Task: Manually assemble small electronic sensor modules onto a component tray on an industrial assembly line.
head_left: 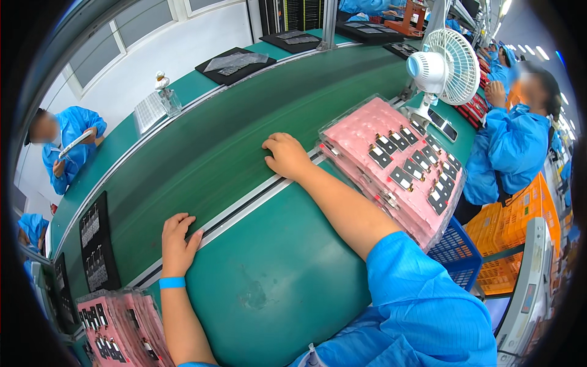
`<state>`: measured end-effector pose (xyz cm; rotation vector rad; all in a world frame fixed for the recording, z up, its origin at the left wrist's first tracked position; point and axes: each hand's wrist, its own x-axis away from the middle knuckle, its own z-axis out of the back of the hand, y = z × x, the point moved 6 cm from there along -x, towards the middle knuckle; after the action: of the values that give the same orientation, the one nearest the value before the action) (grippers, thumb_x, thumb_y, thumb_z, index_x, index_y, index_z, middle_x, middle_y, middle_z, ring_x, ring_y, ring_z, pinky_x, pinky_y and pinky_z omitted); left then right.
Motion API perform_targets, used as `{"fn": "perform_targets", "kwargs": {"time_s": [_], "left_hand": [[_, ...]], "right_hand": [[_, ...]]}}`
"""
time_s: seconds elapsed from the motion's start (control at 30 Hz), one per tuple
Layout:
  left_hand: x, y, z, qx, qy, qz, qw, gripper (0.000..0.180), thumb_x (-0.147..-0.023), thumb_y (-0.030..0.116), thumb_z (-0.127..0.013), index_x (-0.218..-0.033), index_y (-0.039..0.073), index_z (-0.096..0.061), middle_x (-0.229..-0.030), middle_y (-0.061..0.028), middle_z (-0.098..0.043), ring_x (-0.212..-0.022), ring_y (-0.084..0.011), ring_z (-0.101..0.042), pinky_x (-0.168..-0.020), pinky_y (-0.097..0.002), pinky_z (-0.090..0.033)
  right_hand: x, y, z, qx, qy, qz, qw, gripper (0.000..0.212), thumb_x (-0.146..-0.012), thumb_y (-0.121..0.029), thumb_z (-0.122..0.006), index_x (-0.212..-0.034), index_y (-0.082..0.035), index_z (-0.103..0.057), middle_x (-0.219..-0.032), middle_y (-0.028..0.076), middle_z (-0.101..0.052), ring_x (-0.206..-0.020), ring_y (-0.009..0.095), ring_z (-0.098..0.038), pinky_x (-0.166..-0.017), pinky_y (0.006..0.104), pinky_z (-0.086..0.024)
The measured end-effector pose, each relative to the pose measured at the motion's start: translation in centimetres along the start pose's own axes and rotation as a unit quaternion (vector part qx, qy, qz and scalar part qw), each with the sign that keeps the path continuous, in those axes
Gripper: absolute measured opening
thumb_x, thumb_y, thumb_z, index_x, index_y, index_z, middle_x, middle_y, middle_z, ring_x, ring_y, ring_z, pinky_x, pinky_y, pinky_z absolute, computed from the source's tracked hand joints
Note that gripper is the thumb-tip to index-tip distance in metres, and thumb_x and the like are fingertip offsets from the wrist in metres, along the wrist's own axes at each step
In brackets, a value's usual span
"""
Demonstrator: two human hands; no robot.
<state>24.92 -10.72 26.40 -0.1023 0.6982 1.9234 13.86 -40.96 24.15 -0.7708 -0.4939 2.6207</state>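
Observation:
My left hand rests at the metal rail along the near edge of the green conveyor belt, fingers apart and nothing in them. A blue band circles that wrist. Farther right, my right hand lies over the belt's near side with its fingers loosely bent, also empty. To the right of that arm stands a stack of pink trays carrying several small black-and-white parts. At the lower left, beside my left forearm, more pink trays with similar dark parts are stacked.
A white fan and a phone stand behind the right stack. Black trays line the far side; another black tray lies on the belt at left. Co-workers in blue work around. Blue crate and orange crates stand at right.

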Motion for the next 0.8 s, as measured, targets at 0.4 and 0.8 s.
{"fn": "perform_targets", "kwargs": {"time_s": [0.4,0.8], "left_hand": [[0.00,0.00,-0.05,-0.005,-0.003,0.000,1.000,0.033,-0.078,0.015,-0.070,-0.105,-0.002,-0.064,-0.116,-0.0170,-0.058,-0.108,-0.0348,-0.052,-0.092,-0.0419,-0.044],[-0.02,-0.09,-0.01,0.001,0.000,-0.007,1.000,0.032,-0.078,0.015,-0.069,-0.105,-0.002,-0.064,-0.115,-0.0175,-0.058,-0.108,-0.0351,-0.053,-0.091,-0.0416,-0.044]], "right_hand": [[0.05,0.05,0.05,-0.005,0.014,0.005,1.000,0.028,-0.076,-0.013,-0.064,-0.103,-0.003,-0.065,-0.114,0.015,-0.059,-0.113,0.033,-0.053,-0.097,0.0420,-0.043],[0.02,-0.03,0.08,-0.008,0.029,0.012,0.999,0.028,-0.074,-0.012,-0.063,-0.101,-0.003,-0.066,-0.111,0.015,-0.061,-0.111,0.032,-0.054,-0.096,0.0423,-0.044]]}}
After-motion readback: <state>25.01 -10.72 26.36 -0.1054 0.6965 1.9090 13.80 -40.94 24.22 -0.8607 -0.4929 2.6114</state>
